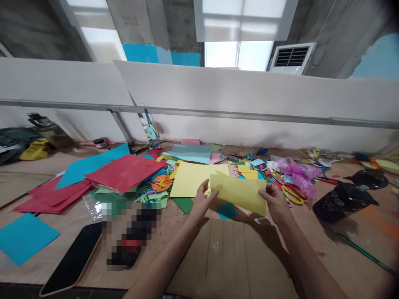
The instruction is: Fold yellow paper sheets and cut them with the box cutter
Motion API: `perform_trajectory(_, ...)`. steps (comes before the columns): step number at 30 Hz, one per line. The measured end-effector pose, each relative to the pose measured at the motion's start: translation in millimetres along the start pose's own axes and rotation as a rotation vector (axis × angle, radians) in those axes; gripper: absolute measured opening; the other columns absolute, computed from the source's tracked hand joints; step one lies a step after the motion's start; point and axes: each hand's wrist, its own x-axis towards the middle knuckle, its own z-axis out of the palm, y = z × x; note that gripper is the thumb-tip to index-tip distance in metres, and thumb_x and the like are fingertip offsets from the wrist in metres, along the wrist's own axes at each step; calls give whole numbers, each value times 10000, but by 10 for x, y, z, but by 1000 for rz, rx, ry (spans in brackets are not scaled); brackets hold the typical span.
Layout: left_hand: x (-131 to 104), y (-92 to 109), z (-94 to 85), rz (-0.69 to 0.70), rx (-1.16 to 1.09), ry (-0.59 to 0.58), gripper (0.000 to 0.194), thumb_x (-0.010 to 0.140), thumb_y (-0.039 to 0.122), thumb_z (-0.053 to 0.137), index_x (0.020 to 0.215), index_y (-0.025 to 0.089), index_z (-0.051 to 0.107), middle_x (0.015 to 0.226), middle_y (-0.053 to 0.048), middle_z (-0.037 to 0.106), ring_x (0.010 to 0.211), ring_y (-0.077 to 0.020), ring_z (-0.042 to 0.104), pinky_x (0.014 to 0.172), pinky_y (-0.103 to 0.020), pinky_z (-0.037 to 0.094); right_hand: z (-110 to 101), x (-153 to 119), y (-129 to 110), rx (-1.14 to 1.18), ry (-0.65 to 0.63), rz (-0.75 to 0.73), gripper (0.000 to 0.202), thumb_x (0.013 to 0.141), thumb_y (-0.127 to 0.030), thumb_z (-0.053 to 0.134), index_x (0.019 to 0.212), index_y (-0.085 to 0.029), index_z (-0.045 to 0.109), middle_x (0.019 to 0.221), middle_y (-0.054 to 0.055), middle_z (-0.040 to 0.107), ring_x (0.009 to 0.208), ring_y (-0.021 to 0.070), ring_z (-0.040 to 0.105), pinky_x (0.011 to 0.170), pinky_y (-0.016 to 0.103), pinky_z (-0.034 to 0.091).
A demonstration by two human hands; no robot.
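Observation:
Between my two hands a yellow sheet of paper (238, 193) is held up above the table, slightly tilted. My left hand (202, 199) pinches its left edge, thumb on the near face. At the right edge my right hand (276, 201) grips it in the same way. Behind it lies a larger pale yellow sheet (187, 180), partly covered by the held one. A dark blue-green paper piece (227, 211) shows just below the held sheet. Scissors with yellow and red handles (293, 195) rest to the right of my right hand.
Red sheets (124, 172) and blue sheets (28, 236) spread over the left side. A phone (75, 257) lies at the front left. At right are a black cup (341, 201), a green pencil (366, 253) and a pink plastic bag (297, 174). Cardboard (230, 253) lies before me.

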Motion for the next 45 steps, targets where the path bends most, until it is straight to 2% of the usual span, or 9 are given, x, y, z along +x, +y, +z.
perform_trajectory(2,20,-70,14,-17,-77,-15,1009,779,745,754,1546,177,428,1602,-230,456,1477,-371,456,1129,-479,468,-41,-18,36,23,-19,26,545,538,-564,980,876,-237,704,874,24,756,812,239,678,795,395,545)
perform_trajectory(4,11,-101,18,-29,-153,-62,1052,737,755,784,1538,161,447,1540,-238,529,1430,-378,515,1135,-482,469,-78,-36,68,48,-30,54,521,532,-541,991,869,-241,729,875,25,772,806,239,692,789,392,550)
perform_trajectory(10,-76,-9,-24,-28,-422,-165,918,731,571,898,1478,164,553,1551,-206,542,1457,-385,484,1224,-498,369,-83,-102,101,113,-53,129,455,519,-492,1011,818,-258,760,869,14,792,792,227,713,775,373,566)
perform_trajectory(14,-123,96,-61,-56,-472,-154,1029,696,554,933,1551,182,497,1599,-179,499,1514,-396,400,1248,-469,340,-65,-156,64,153,-86,215,453,505,-457,1019,843,-269,783,857,15,798,741,229,726,733,376,580)
perform_trajectory(21,-183,190,-82,-53,-492,-163,1011,706,585,918,1543,190,513,1613,-163,487,1525,-389,383,1236,-450,352,-91,-190,53,162,-124,257,491,496,-459,1022,903,-285,808,933,30,815,810,252,759,740,379,602)
perform_trajectory(25,-178,167,-90,-106,-533,-158,935,660,562,949,1439,170,609,1479,-192,617,1384,-391,559,1140,-469,463,-98,-173,99,140,-153,229,482,541,-463,998,938,-279,794,945,50,820,823,283,770,759,415,613)
perform_trajectory(30,-202,120,-55,-190,-591,-158,668,636,528,965,1129,124,764,1110,-169,792,991,-331,759,906,-430,589,-81,-148,124,129,-105,173,430,572,-438,986,903,-269,770,953,50,819,834,274,766,766,398,611)
perform_trajectory(35,-210,52,-16,-205,-579,-108,562,665,566,938,1000,136,801,956,-114,812,831,-259,764,799,-350,587,-46,-139,98,177,-23,221,469,472,-424,1034,836,-277,777,895,9,808,784,223,744,736,346,601)
perform_trajectory(45,-232,40,-1,-198,-553,-110,546,735,567,890,1070,142,812,998,-102,813,835,-243,752,784,-326,567,-77,-125,160,95,-26,237,486,532,-530,1001,872,-260,782,952,40,815,880,271,751,775,381,601)
